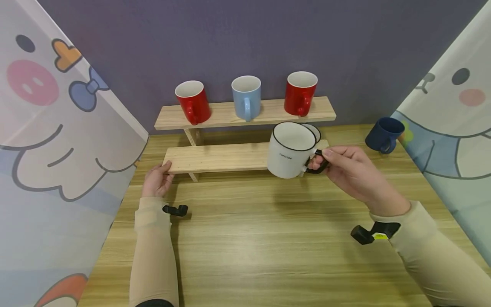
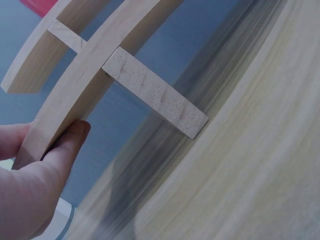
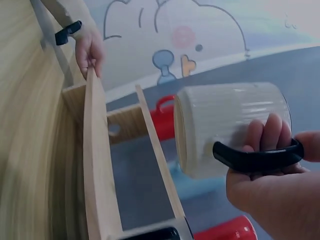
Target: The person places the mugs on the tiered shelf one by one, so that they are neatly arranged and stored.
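My right hand grips the black handle of a white mug with a black rim, holding it in front of the lower shelf's right part. In the right wrist view, the fingers curl through the handle and touch the mug's side. Behind it a second white mug with a dark rim is mostly hidden. My left hand pinches the left end of the lower board of the two-tier wooden shelf. The left wrist view shows the thumb and fingers on opposite faces of that board.
On the upper board stand a red mug, a light blue mug and another red mug. A dark blue mug is on the table at the right. Cartoon-printed panels flank both sides, with a grey wall behind.
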Available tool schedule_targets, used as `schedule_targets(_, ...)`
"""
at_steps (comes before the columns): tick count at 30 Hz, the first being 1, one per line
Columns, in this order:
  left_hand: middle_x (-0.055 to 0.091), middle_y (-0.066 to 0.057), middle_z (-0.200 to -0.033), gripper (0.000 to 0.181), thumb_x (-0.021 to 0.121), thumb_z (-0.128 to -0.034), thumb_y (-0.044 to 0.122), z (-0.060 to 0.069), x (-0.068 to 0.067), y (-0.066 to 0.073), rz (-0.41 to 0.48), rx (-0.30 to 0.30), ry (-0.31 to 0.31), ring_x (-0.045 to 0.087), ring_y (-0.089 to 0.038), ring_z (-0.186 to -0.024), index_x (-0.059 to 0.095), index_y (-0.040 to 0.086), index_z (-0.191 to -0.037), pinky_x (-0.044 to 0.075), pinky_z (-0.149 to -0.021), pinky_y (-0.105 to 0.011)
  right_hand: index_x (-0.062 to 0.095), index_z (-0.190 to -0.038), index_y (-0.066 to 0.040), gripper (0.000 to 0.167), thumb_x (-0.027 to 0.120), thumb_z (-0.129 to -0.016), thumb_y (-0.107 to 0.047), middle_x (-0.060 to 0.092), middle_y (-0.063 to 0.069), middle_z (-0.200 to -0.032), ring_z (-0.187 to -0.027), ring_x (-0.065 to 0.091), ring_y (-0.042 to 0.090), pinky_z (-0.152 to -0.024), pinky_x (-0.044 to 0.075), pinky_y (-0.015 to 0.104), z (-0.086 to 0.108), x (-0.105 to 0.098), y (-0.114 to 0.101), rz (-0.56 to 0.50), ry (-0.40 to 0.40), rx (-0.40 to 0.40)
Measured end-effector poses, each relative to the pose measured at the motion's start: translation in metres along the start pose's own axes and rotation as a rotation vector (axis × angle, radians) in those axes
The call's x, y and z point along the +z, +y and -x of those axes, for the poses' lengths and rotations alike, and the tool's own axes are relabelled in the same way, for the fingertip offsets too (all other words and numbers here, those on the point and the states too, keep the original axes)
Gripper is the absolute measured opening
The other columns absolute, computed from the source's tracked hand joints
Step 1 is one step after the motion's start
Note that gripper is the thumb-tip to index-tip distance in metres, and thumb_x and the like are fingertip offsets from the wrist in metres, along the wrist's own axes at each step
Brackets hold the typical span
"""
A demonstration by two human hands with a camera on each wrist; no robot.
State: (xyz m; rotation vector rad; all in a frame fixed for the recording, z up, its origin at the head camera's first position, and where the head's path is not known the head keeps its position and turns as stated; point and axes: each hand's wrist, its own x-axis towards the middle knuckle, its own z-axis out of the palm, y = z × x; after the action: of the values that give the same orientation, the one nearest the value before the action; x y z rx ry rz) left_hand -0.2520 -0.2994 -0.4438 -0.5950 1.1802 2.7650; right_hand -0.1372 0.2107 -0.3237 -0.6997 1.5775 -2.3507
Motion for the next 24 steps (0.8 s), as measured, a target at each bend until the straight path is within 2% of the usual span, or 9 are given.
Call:
schedule_targets(4, 0.046, -0.012, -0.131, 0.069, 0.056, -0.1035, -0.001, 0.001, 0.0, 0.0, -0.006, -0.002, 0.001, 0.064, -0.017, -0.104, 0.017, 0.002, -0.161, 0.05, -0.097, -0.023, 0.069, -0.099, 0.01, 0.029, 0.043, -0.11, 0.0, 0.063, 0.014, -0.095, -0.093, 0.058, 0.026, -0.092, 0.053, 0.033, -0.007, 0.011, 0.01, 0.019, 0.037, 0.028)
schedule_targets(13, 0.051, -0.012, -0.125, 0.067, 0.057, -0.103, 0.0, 0.0, 0.0, 0.0, -0.019, 0.004, 0.017, 0.066, -0.017, -0.1, 0.021, 0.001, -0.16, 0.051, -0.096, -0.023, 0.071, -0.095, 0.003, 0.026, 0.05, -0.108, -0.003, 0.065, 0.013, -0.095, -0.094, 0.061, 0.024, -0.094, 0.054, 0.033, -0.024, 0.034, 0.033, 0.014, 0.055, 0.121)
schedule_targets(19, 0.05, -0.012, -0.124, 0.066, 0.057, -0.103, -0.001, 0.001, 0.0, 0.0, -0.022, 0.003, 0.004, 0.065, -0.017, -0.1, 0.022, 0.0, -0.158, 0.051, -0.096, -0.023, 0.071, -0.093, 0.004, 0.026, 0.049, -0.107, 0.0, 0.064, 0.014, -0.093, -0.093, 0.063, 0.024, -0.095, 0.054, 0.034, -0.033, 0.045, 0.054, -0.032, 0.08, 0.112)
schedule_targets(24, 0.053, -0.012, -0.12, 0.063, 0.057, -0.1028, -0.001, 0.001, 0.0, -0.001, -0.021, 0.006, 0.016, 0.066, -0.017, -0.099, 0.024, 0.0, -0.156, 0.051, -0.095, -0.022, 0.069, -0.092, 0.006, 0.028, 0.046, -0.106, 0.005, 0.064, 0.013, -0.09, -0.089, 0.065, 0.022, -0.093, 0.055, 0.032, -0.043, 0.057, 0.071, -0.026, 0.172, 0.088)
